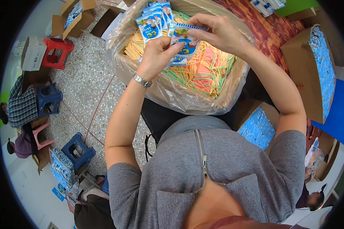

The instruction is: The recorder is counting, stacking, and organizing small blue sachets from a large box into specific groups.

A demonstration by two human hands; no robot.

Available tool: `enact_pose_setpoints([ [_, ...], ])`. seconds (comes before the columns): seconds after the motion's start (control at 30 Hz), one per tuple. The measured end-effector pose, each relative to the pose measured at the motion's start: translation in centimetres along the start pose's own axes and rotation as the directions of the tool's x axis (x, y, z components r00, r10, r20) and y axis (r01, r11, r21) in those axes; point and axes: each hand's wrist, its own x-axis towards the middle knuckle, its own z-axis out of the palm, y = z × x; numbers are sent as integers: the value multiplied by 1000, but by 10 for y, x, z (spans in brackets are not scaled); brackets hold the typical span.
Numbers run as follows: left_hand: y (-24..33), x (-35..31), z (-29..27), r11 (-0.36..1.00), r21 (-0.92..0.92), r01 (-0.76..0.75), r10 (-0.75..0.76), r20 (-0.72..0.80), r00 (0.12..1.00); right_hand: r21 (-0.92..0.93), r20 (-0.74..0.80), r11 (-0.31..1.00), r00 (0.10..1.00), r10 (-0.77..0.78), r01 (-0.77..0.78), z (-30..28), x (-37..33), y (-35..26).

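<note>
Over a large box lined with clear plastic, both my hands hold a small blue-and-white packet. My left hand pinches its left side, thumb across the front. At the packet's top edge, the fingers of my right hand are closed on it. Whether the packet's top is sealed cannot be seen. Thin yellow, orange, pink and green sticks fill the box. Several similar packets lie on the sticks at the far left, and another packet shows just beneath the held one.
On the right stands a tall carton of blue packets; a lower carton sits near my right elbow. Blue stools, a red stool and seated people are on the left. An open carton stands at the far left.
</note>
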Motion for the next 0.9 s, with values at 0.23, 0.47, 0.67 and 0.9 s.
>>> enact_pose_setpoints([
  [0.23, 2, -8, 13, 995, -100, 25, -20, 51, 999, 26, 197, 999, 980, 26, -31, -4, -13, 0],
  [0.47, 0, -19, 4, 996, 86, 22, -14, -94, 996, -255, 812, 864, 581, -51, 433, -5, -48, 33],
  [0.67, -2, -14, 8, 995, 98, -23, 32, -91, 995, -124, 920, 659, 334, -203, 742, 23, -70, 60],
  [0.9, 3, -12, 10, 989, 141, -47, 58, -80, 995, -64, 942, 579, 240, -234, 813, 35, -72, 65],
])
